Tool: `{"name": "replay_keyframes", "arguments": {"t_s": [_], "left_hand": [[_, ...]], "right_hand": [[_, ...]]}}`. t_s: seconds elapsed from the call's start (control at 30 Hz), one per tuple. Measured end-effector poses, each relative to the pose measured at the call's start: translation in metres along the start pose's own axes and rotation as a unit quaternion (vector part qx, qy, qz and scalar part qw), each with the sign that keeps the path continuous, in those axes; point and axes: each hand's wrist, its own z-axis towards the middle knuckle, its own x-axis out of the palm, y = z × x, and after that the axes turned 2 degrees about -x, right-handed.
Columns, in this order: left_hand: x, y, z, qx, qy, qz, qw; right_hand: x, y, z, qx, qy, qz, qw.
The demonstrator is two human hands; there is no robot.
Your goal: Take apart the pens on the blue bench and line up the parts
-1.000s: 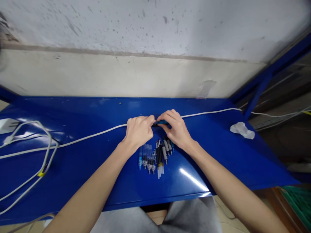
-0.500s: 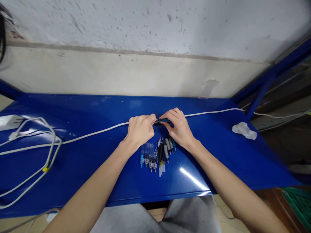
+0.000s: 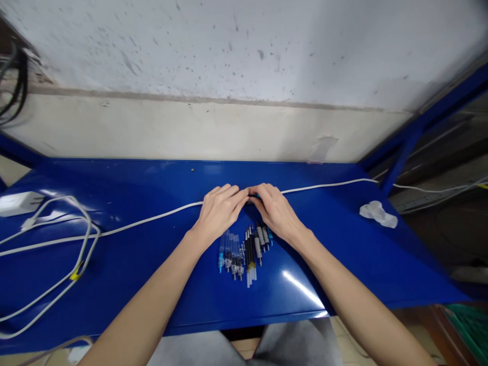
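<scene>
Above the blue tabletop (image 3: 145, 279), my left hand (image 3: 217, 208) and my right hand (image 3: 277, 209) meet fingertip to fingertip. Pinched between them is a thin, dark and blue pen part (image 3: 254, 195), mostly covered by the fingers. Just below the hands lie sorted pen parts. Clear pen barrels (image 3: 232, 249) are on the left, one with a blue end. Beside them are small springs (image 3: 243, 252) and several black ink refills (image 3: 250, 256) with pale ends. Grey-gripped pen fronts (image 3: 260, 239) and a blue one lie to the right, partly under my right hand.
A white cable (image 3: 152, 217) runs across the table behind the hands. On the left are a looped cable (image 3: 86, 254) and a white power adapter (image 3: 21, 203). Crumpled white plastic (image 3: 378, 213) lies at the right. A wall (image 3: 213, 129) closes off the back.
My hands have drawn closer together, and the left fingers now reach straighter toward the right hand. More of the pen part is covered. The whole view has shifted slightly.
</scene>
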Motion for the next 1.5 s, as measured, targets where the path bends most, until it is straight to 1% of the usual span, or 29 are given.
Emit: {"name": "replay_keyframes", "arguments": {"t_s": [0.1, 0.27, 0.33, 0.43, 0.5, 0.53, 0.57, 0.67, 0.73, 1.03, 1.17, 1.3, 1.43, 1.5], "left_hand": [[-0.002, -0.001, 0.002, 0.010, 0.001, 0.006, 1.000], [-0.002, 0.007, 0.002, -0.007, -0.021, 0.007, 1.000], [-0.003, 0.013, 0.001, -0.031, -0.055, 0.003, 0.998], [-0.005, 0.020, -0.001, -0.078, -0.130, 0.003, 0.988], [-0.006, 0.021, -0.002, -0.091, -0.156, 0.001, 0.984], [-0.006, 0.021, -0.002, -0.089, -0.157, -0.002, 0.983], [-0.005, 0.021, -0.002, -0.084, -0.155, -0.006, 0.984], [-0.003, 0.020, -0.001, -0.077, -0.150, -0.013, 0.986], [-0.002, 0.020, -0.001, -0.081, -0.152, -0.015, 0.985], [0.001, 0.019, -0.004, -0.080, -0.141, -0.022, 0.987], [0.001, 0.019, -0.002, -0.089, -0.137, -0.025, 0.986], [0.001, 0.018, -0.001, -0.095, -0.131, -0.024, 0.987], [0.002, 0.019, -0.001, -0.095, -0.133, -0.026, 0.986], [0.002, 0.019, -0.001, -0.095, -0.134, -0.026, 0.986]], "right_hand": [[0.000, -0.002, 0.000, 0.004, -0.013, -0.013, 1.000], [-0.004, -0.011, 0.001, 0.012, -0.037, -0.001, 0.999], [-0.009, -0.015, 0.000, 0.026, -0.059, 0.008, 0.998], [-0.016, -0.018, 0.000, 0.058, -0.109, 0.033, 0.992], [-0.019, -0.016, -0.001, 0.073, -0.113, 0.073, 0.988], [-0.019, -0.014, -0.001, 0.072, -0.096, 0.093, 0.988], [-0.019, -0.010, -0.002, 0.064, -0.065, 0.111, 0.990], [-0.015, 0.003, -0.002, 0.014, 0.049, 0.137, 0.989], [-0.013, 0.009, -0.002, -0.010, 0.090, 0.153, 0.984], [-0.006, 0.019, -0.002, -0.035, 0.137, 0.205, 0.968], [-0.003, 0.022, -0.003, -0.054, 0.132, 0.225, 0.964], [-0.005, 0.022, -0.002, -0.056, 0.132, 0.244, 0.959], [-0.009, 0.020, -0.003, -0.039, 0.142, 0.242, 0.959], [-0.010, 0.020, -0.003, -0.042, 0.148, 0.241, 0.958]]}}
